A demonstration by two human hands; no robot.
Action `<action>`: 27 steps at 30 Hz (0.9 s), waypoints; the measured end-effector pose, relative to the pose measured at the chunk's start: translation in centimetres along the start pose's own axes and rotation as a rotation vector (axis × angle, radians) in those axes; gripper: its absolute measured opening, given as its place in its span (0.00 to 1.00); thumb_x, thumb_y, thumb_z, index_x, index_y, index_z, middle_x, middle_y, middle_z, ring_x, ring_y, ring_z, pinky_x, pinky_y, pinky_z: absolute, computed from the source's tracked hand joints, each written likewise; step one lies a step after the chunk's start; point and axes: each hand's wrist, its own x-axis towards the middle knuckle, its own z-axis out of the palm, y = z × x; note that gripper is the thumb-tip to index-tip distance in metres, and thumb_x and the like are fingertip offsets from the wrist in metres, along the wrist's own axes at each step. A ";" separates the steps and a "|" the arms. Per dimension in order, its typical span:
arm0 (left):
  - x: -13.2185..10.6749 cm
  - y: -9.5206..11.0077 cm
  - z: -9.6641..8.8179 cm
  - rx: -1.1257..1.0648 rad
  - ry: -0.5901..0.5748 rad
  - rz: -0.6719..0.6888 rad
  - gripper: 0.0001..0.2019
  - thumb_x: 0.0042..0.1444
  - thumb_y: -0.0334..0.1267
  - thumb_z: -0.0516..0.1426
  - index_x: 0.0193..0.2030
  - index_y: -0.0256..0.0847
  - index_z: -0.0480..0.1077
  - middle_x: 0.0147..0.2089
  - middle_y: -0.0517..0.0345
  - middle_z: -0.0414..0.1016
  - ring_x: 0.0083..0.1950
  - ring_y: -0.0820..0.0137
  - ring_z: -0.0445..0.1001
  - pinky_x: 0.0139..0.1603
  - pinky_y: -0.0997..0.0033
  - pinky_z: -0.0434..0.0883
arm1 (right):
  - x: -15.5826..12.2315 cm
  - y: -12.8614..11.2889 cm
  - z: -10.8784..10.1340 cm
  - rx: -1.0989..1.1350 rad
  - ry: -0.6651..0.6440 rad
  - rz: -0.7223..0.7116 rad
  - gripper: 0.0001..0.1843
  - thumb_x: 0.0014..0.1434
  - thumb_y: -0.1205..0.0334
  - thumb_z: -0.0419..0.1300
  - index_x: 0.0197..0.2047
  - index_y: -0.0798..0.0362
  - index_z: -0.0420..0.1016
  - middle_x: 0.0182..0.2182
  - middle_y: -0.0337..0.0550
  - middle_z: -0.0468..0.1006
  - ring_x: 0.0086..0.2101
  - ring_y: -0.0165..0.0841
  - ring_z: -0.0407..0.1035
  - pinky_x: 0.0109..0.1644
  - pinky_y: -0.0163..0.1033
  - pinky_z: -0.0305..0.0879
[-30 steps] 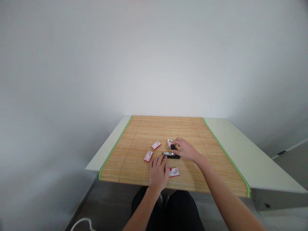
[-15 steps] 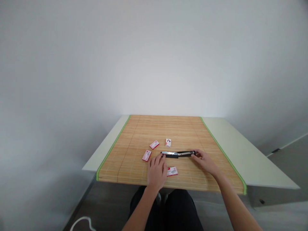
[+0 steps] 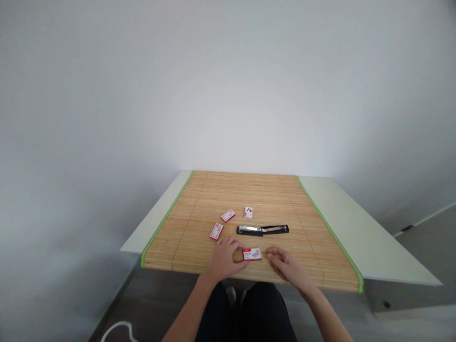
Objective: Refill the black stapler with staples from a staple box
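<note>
Bench mat [image 3: 199,199], left to right: left box [image 3: 216,231], middle box [image 3: 228,215], far box [image 3: 248,213], stapler [image 3: 251,230] spread open. Left hand [image 3: 221,260] — grip parted around the left end of the near box [image 3: 252,254]; firmness cannot be told. Right hand [image 3: 285,265] — grip loosely half-open, nothing visible in it, just right of that box. Both hands low, fingers turned inward.
</note>
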 end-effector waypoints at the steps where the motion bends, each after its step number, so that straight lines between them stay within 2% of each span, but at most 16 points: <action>1: 0.3 -0.2 0.1 -0.008 -0.003 0.000 0.19 0.49 0.46 0.70 0.47 0.50 0.75 0.49 0.58 0.75 0.53 0.60 0.72 0.58 0.60 0.67 | 0.0 -0.5 0.8 0.035 -0.071 0.021 0.30 0.55 0.33 0.62 0.44 0.52 0.75 0.17 0.28 0.60 0.16 0.25 0.51 0.19 0.32 0.44; 4: 1.3 -0.8 0.4 -0.042 -0.008 0.011 0.18 0.48 0.45 0.71 0.45 0.49 0.75 0.47 0.59 0.75 0.51 0.61 0.73 0.54 0.62 0.67 | 0.5 -1.7 2.1 0.104 -0.177 0.058 0.29 0.54 0.32 0.61 0.41 0.51 0.74 0.16 0.25 0.58 0.15 0.23 0.46 0.18 0.32 0.40; 8: 2.1 -1.5 0.6 -0.081 0.007 0.027 0.16 0.49 0.46 0.71 0.43 0.48 0.75 0.46 0.59 0.76 0.50 0.61 0.73 0.52 0.63 0.67 | 1.3 -1.9 2.2 0.113 -0.167 0.067 0.29 0.53 0.32 0.62 0.39 0.51 0.72 0.16 0.26 0.59 0.15 0.23 0.45 0.18 0.32 0.39; 17: 2.8 -2.5 1.3 -0.119 -0.002 0.035 0.19 0.49 0.51 0.70 0.45 0.48 0.77 0.45 0.56 0.76 0.49 0.58 0.74 0.52 0.60 0.68 | 2.2 -1.7 1.5 0.049 -0.220 0.083 0.29 0.56 0.35 0.63 0.45 0.54 0.73 0.18 0.26 0.59 0.16 0.23 0.45 0.20 0.33 0.40; 19: 2.8 -2.6 1.3 -0.125 -0.006 0.033 0.19 0.49 0.51 0.70 0.46 0.48 0.77 0.46 0.56 0.76 0.50 0.58 0.74 0.52 0.60 0.68 | 2.6 -1.3 1.5 -0.023 -0.151 0.038 0.29 0.55 0.38 0.64 0.48 0.54 0.73 0.19 0.27 0.61 0.17 0.24 0.50 0.21 0.33 0.44; 23: 2.7 -2.9 1.2 -0.145 0.005 0.038 0.22 0.48 0.50 0.71 0.47 0.47 0.76 0.45 0.56 0.76 0.48 0.58 0.73 0.51 0.60 0.68 | 3.3 -0.6 1.5 -0.250 -0.056 -0.144 0.36 0.56 0.48 0.67 0.64 0.52 0.66 0.23 0.30 0.69 0.25 0.30 0.64 0.31 0.35 0.58; 25: 2.5 -3.2 1.1 -0.149 0.008 0.039 0.20 0.48 0.50 0.71 0.46 0.46 0.76 0.44 0.56 0.75 0.47 0.59 0.73 0.50 0.61 0.67 | 3.4 -0.6 1.3 -0.366 -0.078 -0.194 0.33 0.58 0.53 0.65 0.64 0.50 0.68 0.24 0.31 0.70 0.27 0.32 0.65 0.34 0.36 0.59; 27: 2.4 -3.5 1.0 -0.152 0.007 0.036 0.18 0.50 0.49 0.70 0.45 0.46 0.76 0.43 0.57 0.75 0.46 0.60 0.73 0.49 0.63 0.67 | 3.5 -0.8 1.0 -0.458 -0.096 -0.213 0.26 0.59 0.55 0.63 0.60 0.49 0.73 0.25 0.33 0.71 0.28 0.32 0.66 0.34 0.36 0.59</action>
